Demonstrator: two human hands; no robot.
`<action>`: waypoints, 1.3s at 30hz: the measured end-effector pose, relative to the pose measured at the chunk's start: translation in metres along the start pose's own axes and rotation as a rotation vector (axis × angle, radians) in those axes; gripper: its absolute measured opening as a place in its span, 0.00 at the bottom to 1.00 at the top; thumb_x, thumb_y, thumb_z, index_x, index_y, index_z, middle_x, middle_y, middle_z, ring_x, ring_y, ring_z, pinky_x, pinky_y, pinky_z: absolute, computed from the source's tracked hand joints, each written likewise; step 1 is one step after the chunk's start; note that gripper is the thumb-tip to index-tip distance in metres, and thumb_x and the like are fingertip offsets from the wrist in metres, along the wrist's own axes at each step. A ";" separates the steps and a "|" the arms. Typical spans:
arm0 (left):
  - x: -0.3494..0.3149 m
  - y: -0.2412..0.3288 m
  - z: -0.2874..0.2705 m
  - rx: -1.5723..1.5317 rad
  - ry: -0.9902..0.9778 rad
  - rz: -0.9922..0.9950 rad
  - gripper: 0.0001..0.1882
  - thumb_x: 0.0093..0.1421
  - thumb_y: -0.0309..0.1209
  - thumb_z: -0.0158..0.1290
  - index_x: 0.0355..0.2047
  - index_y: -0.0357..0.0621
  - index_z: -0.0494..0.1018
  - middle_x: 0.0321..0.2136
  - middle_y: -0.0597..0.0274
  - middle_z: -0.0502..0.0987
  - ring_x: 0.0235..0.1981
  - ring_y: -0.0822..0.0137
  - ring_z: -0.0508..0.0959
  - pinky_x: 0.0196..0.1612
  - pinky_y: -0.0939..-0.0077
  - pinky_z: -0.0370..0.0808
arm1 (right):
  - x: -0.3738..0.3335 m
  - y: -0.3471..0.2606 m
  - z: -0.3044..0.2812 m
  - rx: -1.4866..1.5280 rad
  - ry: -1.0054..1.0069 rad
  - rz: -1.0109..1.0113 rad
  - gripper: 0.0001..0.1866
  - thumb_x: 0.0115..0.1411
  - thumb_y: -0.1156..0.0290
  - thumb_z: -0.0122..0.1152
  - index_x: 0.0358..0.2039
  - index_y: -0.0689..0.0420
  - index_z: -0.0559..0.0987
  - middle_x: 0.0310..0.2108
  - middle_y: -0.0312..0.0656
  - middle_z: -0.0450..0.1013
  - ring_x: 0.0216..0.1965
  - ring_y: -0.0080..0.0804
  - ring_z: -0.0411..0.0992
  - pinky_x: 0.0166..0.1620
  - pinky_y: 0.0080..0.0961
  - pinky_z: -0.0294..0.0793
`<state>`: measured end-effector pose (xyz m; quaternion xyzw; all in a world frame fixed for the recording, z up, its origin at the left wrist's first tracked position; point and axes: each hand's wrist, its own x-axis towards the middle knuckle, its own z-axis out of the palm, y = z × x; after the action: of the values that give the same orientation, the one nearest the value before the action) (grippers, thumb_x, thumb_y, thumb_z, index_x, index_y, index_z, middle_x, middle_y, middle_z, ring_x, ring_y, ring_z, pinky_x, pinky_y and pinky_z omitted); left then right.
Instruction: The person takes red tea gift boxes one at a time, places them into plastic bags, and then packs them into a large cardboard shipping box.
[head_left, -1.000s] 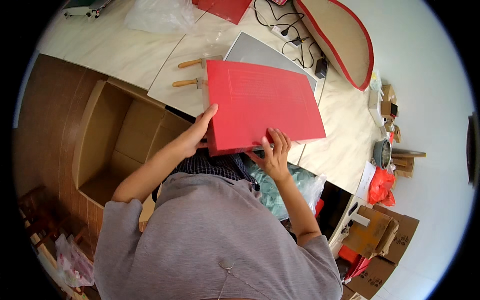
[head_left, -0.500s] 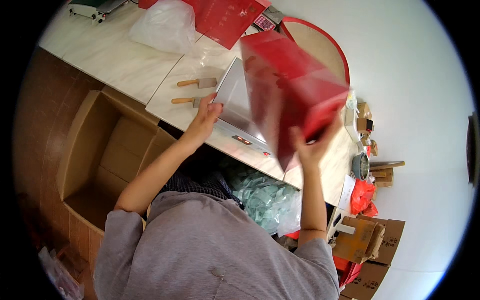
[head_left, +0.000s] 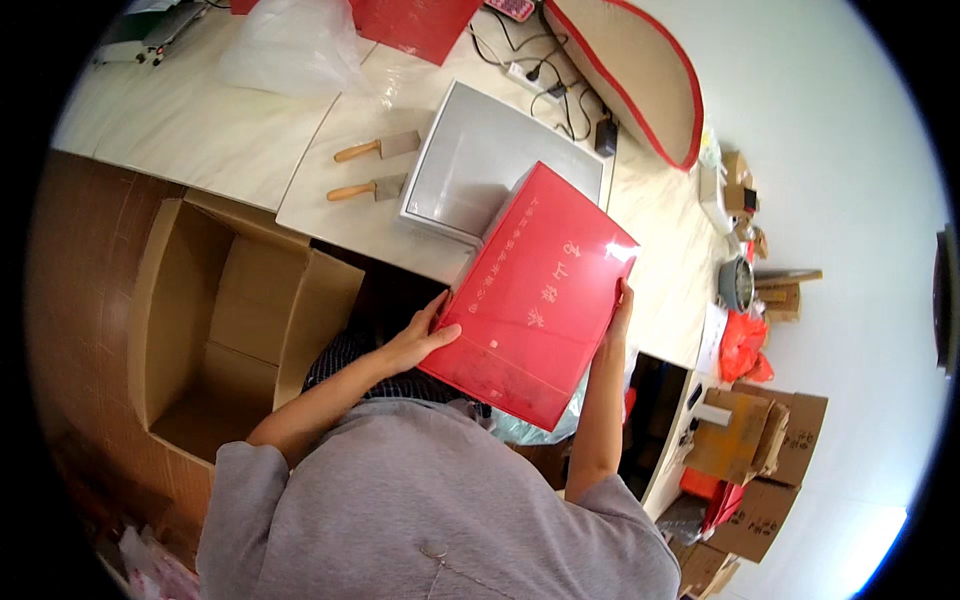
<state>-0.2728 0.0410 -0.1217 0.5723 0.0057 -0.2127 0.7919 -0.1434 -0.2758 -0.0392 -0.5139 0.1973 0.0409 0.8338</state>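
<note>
I hold a flat red gift box (head_left: pixel 540 300) with gold lettering, tilted in front of my chest. My left hand (head_left: pixel 424 338) grips its left edge, thumb on the top face and fingers partly hidden beneath. On the opposite side, my right hand (head_left: pixel 617 320) clasps the right edge, most of its fingers out of sight. The box's far corner overlaps a grey flat-topped appliance (head_left: pixel 500 150) on the table. To the left of that appliance lie two scrapers, one farther (head_left: pixel 378 147) and one nearer (head_left: pixel 366 188), each with a wooden handle and metal blade.
A large open cardboard box (head_left: pixel 240 300) stands on the floor at left. The marbled table (head_left: pixel 240 150) carries a white plastic bag (head_left: pixel 290 50), a power strip (head_left: pixel 540 78) with black cables and a red-rimmed beige panel (head_left: pixel 640 80). Cardboard boxes (head_left: pixel 760 440) are stacked at right.
The red box has come down and nearer, turning from upright and blurred to its lettered face up. My left hand has moved from beside the appliance onto the box.
</note>
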 end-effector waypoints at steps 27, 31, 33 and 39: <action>-0.012 0.000 0.034 0.255 -0.010 -0.248 0.61 0.50 0.60 0.53 0.63 0.30 0.30 0.60 0.30 0.45 0.62 0.41 0.48 0.64 0.55 0.48 | 0.085 0.068 0.150 -1.887 -0.222 -0.796 0.34 0.60 0.44 0.45 0.61 0.50 0.59 0.57 0.53 0.59 0.59 0.50 0.56 0.62 0.56 0.43; 0.004 0.005 0.030 0.248 -0.019 -0.240 0.60 0.52 0.56 0.55 0.62 0.28 0.28 0.63 0.36 0.38 0.65 0.47 0.42 0.66 0.62 0.43 | 0.093 0.065 0.156 -1.892 -0.221 -0.783 0.34 0.60 0.44 0.44 0.61 0.50 0.59 0.57 0.53 0.60 0.59 0.49 0.56 0.62 0.56 0.43; 0.017 0.002 0.029 0.223 0.043 -0.196 0.60 0.51 0.56 0.56 0.62 0.28 0.31 0.63 0.36 0.41 0.65 0.49 0.45 0.65 0.65 0.45 | 0.096 0.064 0.159 -1.885 -0.229 -0.777 0.34 0.60 0.44 0.44 0.61 0.50 0.59 0.57 0.53 0.60 0.59 0.49 0.56 0.62 0.56 0.43; 0.074 0.021 0.021 -0.016 0.207 -0.232 0.60 0.47 0.57 0.58 0.62 0.26 0.37 0.61 0.37 0.48 0.63 0.53 0.52 0.64 0.68 0.50 | 0.108 0.065 0.158 -1.880 -0.223 -0.794 0.34 0.60 0.43 0.42 0.61 0.50 0.59 0.57 0.53 0.59 0.60 0.49 0.55 0.62 0.57 0.42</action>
<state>-0.2027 0.0027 -0.1141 0.5803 0.1549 -0.2425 0.7619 -0.0162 -0.1222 -0.0722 -0.9809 -0.1772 -0.0523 0.0611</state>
